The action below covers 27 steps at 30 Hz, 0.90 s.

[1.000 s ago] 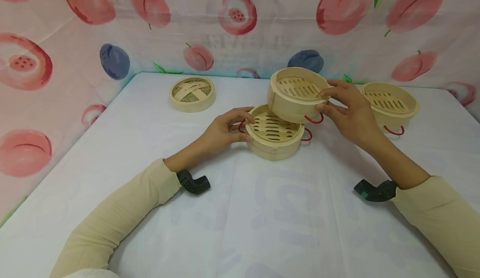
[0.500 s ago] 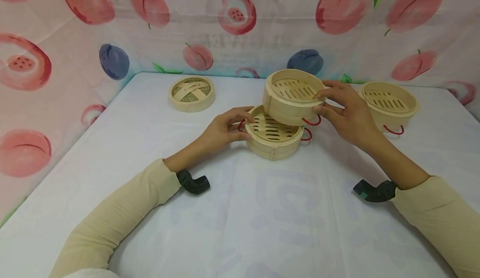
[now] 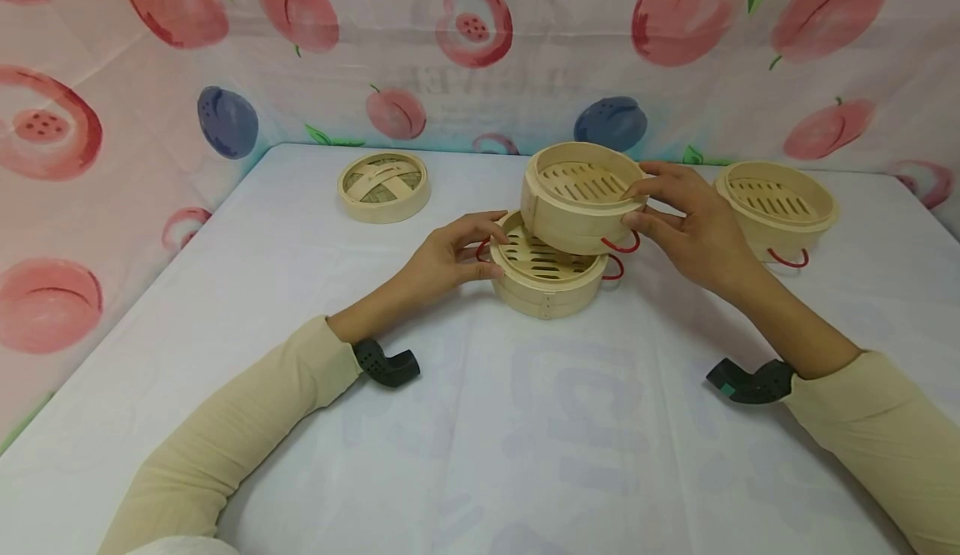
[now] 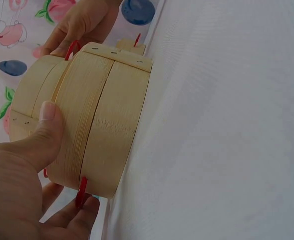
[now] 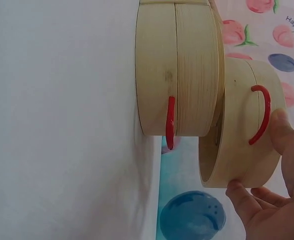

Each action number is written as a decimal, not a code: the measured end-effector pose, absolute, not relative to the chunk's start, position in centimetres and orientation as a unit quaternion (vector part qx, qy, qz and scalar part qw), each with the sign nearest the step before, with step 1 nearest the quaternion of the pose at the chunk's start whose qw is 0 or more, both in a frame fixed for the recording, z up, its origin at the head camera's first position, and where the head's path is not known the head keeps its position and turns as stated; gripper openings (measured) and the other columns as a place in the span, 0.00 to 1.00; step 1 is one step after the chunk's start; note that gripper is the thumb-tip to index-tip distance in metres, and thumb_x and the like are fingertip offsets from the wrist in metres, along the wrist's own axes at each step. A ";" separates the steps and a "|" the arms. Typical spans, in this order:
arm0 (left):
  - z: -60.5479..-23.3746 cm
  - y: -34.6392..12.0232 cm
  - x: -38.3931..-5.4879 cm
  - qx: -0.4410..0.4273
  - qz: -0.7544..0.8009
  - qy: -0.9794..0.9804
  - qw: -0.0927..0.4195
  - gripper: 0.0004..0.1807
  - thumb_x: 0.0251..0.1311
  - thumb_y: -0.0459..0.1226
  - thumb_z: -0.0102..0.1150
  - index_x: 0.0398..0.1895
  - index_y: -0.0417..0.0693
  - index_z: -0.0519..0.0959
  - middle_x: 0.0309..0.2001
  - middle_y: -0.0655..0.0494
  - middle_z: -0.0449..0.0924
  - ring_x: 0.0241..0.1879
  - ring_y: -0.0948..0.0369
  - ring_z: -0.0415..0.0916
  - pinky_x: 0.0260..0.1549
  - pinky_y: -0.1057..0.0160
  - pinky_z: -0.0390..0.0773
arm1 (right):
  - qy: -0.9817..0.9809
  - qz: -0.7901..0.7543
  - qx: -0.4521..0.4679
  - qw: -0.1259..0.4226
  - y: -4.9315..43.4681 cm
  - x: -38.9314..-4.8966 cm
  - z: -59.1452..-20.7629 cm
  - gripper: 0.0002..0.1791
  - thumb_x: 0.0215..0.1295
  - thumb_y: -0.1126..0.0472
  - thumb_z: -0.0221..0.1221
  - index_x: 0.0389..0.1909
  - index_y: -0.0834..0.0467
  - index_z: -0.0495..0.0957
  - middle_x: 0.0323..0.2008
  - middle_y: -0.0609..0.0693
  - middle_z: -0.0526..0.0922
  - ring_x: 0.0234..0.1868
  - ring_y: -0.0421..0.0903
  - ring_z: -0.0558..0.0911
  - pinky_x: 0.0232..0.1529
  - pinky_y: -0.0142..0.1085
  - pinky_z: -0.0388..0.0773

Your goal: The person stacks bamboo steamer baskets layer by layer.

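Observation:
In the head view, a round bamboo steamer basket [image 3: 547,301] with a slatted floor and red loop handles stands on the table. My left hand [image 3: 461,251] grips its left side, thumb on the outer wall and fingers at the rim and red handle. A second steamer basket [image 3: 570,226] is held by my right hand [image 3: 686,222], which pinches its right side above a red handle. This upper basket is offset toward the back and overlaps the lower one's rim. From the right wrist view, the upper basket [image 5: 241,135] sits off-centre, its underside partly showing past the lower basket's edge.
A third steamer basket [image 3: 765,234] with a red handle stands at the back right, partly behind my right hand. At the back left lies a bamboo lid [image 3: 383,188] with crossed strips. The white-covered table [image 3: 570,438] meets a fruit-printed cloth [image 3: 547,38] behind.
My right hand has moved the upper basket slightly left and down, further over the lower basket. My left hand and the lower basket have stayed in place.

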State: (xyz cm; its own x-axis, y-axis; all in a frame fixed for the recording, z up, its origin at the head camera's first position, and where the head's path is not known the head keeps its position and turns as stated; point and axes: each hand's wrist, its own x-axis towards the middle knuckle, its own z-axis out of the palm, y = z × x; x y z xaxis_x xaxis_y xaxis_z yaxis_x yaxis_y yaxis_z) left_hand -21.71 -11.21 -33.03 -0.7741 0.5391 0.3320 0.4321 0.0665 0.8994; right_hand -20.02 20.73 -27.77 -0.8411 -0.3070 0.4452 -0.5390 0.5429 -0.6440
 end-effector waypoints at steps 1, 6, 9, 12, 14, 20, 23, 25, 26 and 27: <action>-33.0 -11.2 -21.7 0.333 0.597 0.729 0.045 0.18 0.52 0.25 0.67 0.47 0.36 0.75 0.66 0.48 0.64 0.65 0.58 0.63 0.59 0.57 0.68 | -0.867 0.410 0.245 0.141 20.7 -20.0 -27.8 0.12 0.61 0.65 0.63 0.45 0.62 0.79 0.63 0.51 0.68 0.64 0.48 0.67 0.50 0.27 0.73; -33.0 -11.2 -21.7 0.331 0.598 0.728 0.047 0.18 0.52 0.25 0.66 0.47 0.35 0.75 0.67 0.48 0.64 0.66 0.58 0.62 0.59 0.56 0.68 | -0.868 0.406 0.248 0.142 20.7 -20.0 -27.7 0.12 0.61 0.66 0.63 0.45 0.61 0.79 0.62 0.51 0.68 0.63 0.48 0.67 0.50 0.26 0.73; -32.9 -11.1 -21.6 0.328 0.598 0.729 0.049 0.18 0.52 0.24 0.66 0.47 0.35 0.75 0.67 0.49 0.64 0.65 0.59 0.62 0.59 0.56 0.68 | -0.868 0.408 0.247 0.138 20.7 -20.0 -27.7 0.12 0.61 0.66 0.63 0.46 0.62 0.79 0.63 0.51 0.68 0.63 0.48 0.68 0.50 0.27 0.73; -32.9 -11.2 -21.6 0.329 0.600 0.728 0.048 0.18 0.52 0.24 0.66 0.47 0.35 0.75 0.67 0.48 0.64 0.65 0.58 0.63 0.59 0.55 0.69 | -0.868 0.411 0.246 0.133 20.7 -19.9 -27.6 0.12 0.62 0.65 0.63 0.46 0.62 0.79 0.63 0.51 0.68 0.63 0.48 0.68 0.50 0.27 0.73; -33.0 -11.2 -21.7 0.330 0.601 0.726 0.047 0.19 0.52 0.24 0.67 0.47 0.35 0.75 0.66 0.48 0.64 0.65 0.58 0.63 0.59 0.55 0.68 | -0.866 0.414 0.247 0.131 20.7 -19.9 -27.6 0.12 0.62 0.66 0.63 0.46 0.62 0.78 0.63 0.52 0.68 0.63 0.48 0.68 0.51 0.27 0.73; -33.0 -11.2 -21.7 0.324 0.607 0.723 0.053 0.19 0.51 0.24 0.67 0.47 0.36 0.75 0.67 0.50 0.64 0.61 0.57 0.68 0.56 0.56 0.70 | -0.863 0.421 0.248 0.128 20.7 -19.9 -27.5 0.12 0.62 0.67 0.63 0.46 0.63 0.78 0.63 0.53 0.68 0.64 0.48 0.66 0.51 0.27 0.73; -32.9 -11.2 -21.7 0.321 0.610 0.722 0.058 0.20 0.51 0.24 0.67 0.48 0.36 0.74 0.67 0.50 0.64 0.61 0.57 0.69 0.56 0.57 0.71 | -0.866 0.415 0.248 0.128 20.6 -19.9 -27.4 0.12 0.62 0.66 0.63 0.45 0.63 0.79 0.63 0.53 0.68 0.65 0.48 0.66 0.50 0.28 0.73; -32.9 -11.3 -21.6 0.321 0.613 0.720 0.061 0.21 0.51 0.24 0.67 0.49 0.37 0.73 0.67 0.50 0.63 0.60 0.57 0.69 0.56 0.57 0.71 | -0.868 0.410 0.250 0.129 20.6 -19.9 -27.4 0.12 0.61 0.66 0.63 0.45 0.63 0.79 0.63 0.52 0.68 0.65 0.48 0.66 0.50 0.27 0.73; -32.9 -11.3 -21.7 0.321 0.614 0.718 0.063 0.22 0.51 0.24 0.67 0.50 0.38 0.73 0.68 0.49 0.63 0.60 0.56 0.70 0.56 0.57 0.71 | -0.869 0.407 0.251 0.129 20.6 -19.9 -27.4 0.12 0.61 0.66 0.63 0.45 0.63 0.79 0.63 0.52 0.68 0.65 0.48 0.66 0.50 0.27 0.73; -32.9 -11.3 -21.7 0.323 0.616 0.716 0.063 0.23 0.51 0.24 0.67 0.51 0.38 0.72 0.68 0.48 0.62 0.60 0.56 0.69 0.56 0.56 0.71 | -0.870 0.404 0.252 0.129 20.6 -19.9 -27.4 0.12 0.61 0.66 0.63 0.45 0.62 0.79 0.63 0.52 0.68 0.65 0.49 0.66 0.50 0.27 0.73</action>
